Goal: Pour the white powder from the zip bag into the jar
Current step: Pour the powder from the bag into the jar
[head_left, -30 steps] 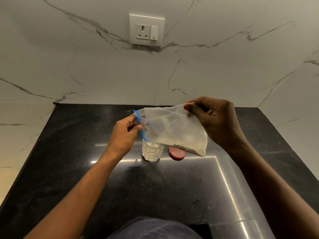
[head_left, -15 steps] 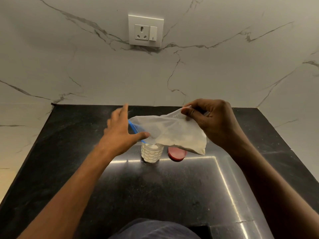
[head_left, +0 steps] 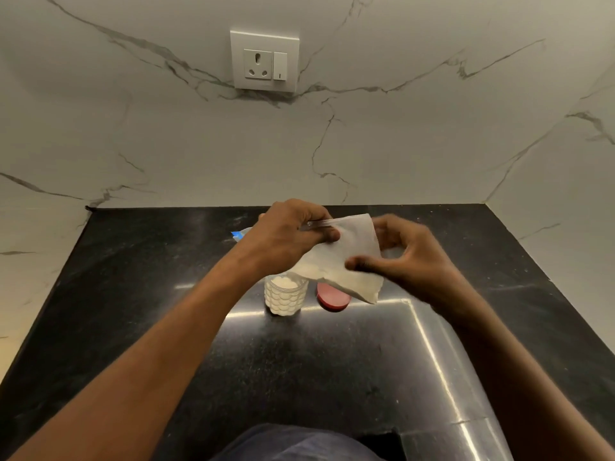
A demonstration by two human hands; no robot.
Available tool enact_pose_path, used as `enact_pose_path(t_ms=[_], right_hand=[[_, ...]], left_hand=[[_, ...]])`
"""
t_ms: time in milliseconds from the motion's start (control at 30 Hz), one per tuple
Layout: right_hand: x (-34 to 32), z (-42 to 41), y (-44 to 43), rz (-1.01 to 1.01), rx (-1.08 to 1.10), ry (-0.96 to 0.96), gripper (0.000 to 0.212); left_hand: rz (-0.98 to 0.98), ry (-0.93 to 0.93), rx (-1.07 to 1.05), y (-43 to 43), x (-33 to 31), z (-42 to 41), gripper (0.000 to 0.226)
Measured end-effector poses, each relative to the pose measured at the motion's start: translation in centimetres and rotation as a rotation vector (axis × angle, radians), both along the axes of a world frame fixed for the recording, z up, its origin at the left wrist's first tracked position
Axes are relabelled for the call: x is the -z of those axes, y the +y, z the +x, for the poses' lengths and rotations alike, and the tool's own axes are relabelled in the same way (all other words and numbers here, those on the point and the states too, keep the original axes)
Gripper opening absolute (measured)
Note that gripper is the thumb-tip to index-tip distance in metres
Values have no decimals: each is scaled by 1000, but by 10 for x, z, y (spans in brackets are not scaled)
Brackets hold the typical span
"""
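A clear zip bag [head_left: 346, 257] with a little white powder in its lower fold hangs just above a ribbed glass jar [head_left: 285, 298]. The jar stands upright on the black counter [head_left: 139, 294] and is nearly full of white powder. My left hand [head_left: 286, 236] grips the bag's upper edge from above. The bag's blue zip end [head_left: 237, 235] sticks out to the left of that hand. My right hand [head_left: 407, 257] holds the bag's right side, thumb on the front and fingers curled behind. The bag's mouth is hidden by my left hand.
A red lid [head_left: 332, 298] lies flat on the counter just right of the jar, partly under the bag. The marble wall with a socket plate [head_left: 264, 59] rises behind the counter. The counter's front edge has a notch at the bottom right [head_left: 382, 442].
My left hand left the blue zip end and moved right, over the bag's top edge. My right hand shifted lower along the bag's right side. The bag has bunched up.
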State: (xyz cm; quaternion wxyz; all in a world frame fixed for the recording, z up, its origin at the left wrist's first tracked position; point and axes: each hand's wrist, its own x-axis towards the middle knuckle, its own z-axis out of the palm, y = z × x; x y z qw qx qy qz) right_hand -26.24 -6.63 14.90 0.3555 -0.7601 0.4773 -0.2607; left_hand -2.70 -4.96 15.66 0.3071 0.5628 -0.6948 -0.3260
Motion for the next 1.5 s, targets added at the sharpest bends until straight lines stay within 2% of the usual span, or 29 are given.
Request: enact_pose_path(t_ms=[133,233,300,367,400,467,533,600,667,733,900,1100,1267,1500], right_hand=[[29,1,15,25,93,-115,37],[38,4,20,-4,141,-214,31],[41,5,22,-18,162,-241,27],[42,4,21,-32,174,-250,33],[44,3,21,-37,177,-252,36],[44,3,20,-39,180,-258,36],[44,3,19,-36,190,-262,27],[44,4,18,-48,192,-263,24],[43,4,18,-89,189,-272,26],[43,4,17,-140,181,-272,22],[40,0,12,-189,179,-241,21],[33,5,11,-232,119,-216,13],[29,11,11,-292,115,-231,5],[25,13,7,-330,122,-256,6]], left_hand=[[-4,8,-10,-1,1,-1,18],[-123,-5,-47,4,7,3,25],[-311,-7,-192,15,20,12,42],[-447,93,-422,30,38,25,60],[-444,174,-530,38,49,32,64],[-282,350,-667,50,71,41,68],[-44,496,-648,51,89,44,62],[77,558,-547,44,104,44,41],[75,552,-470,36,111,43,20],[42,563,-445,29,113,42,14],[24,571,-422,18,114,43,15],[52,588,-390,16,116,44,29],[91,587,-389,17,123,44,32],[97,585,-408,18,129,46,34]])
